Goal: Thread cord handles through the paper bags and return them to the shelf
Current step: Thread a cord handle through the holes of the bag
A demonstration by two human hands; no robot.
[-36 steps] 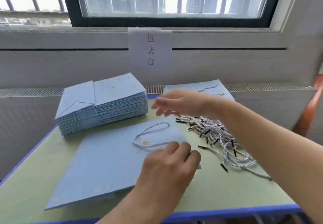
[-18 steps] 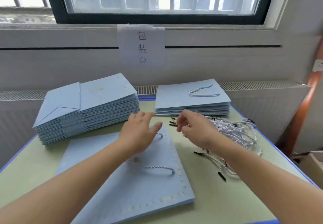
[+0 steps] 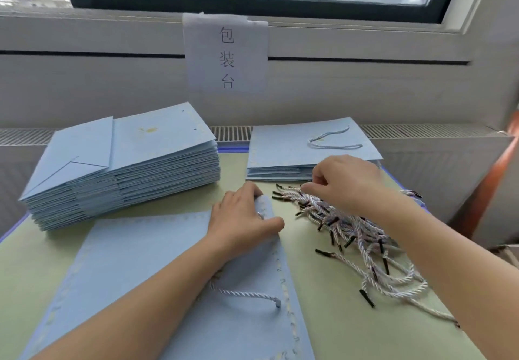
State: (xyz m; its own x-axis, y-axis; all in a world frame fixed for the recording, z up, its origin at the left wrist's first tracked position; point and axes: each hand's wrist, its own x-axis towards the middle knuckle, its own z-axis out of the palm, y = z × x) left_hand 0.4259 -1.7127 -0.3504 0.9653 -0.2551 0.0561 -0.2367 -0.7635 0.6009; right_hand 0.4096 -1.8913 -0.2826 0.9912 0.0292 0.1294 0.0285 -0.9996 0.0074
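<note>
On the table (image 3: pixel 331 328), near its front, a flat bag (image 3: pixel 134 269) already carries 1 threaded handle (image 3: pixel 247 293); the left hand (image 3: pixel 241 223) grips its top right corner, fingers curled over the edge. The right hand (image 3: pixel 341 181) pinches a cord from the loose pile (image 3: pixel 362 236) just beside the bag. Judging by this, the second handle is in hand: next, free 1 cord and feed its black tip through a hole.

one head-worn wide-angle view (no second camera) looks forward and down, close over the pale green blue-edged table (image 3: pixel 337 317), facing the dark-framed window (image 3: pixel 252 5) beyond.
</note>
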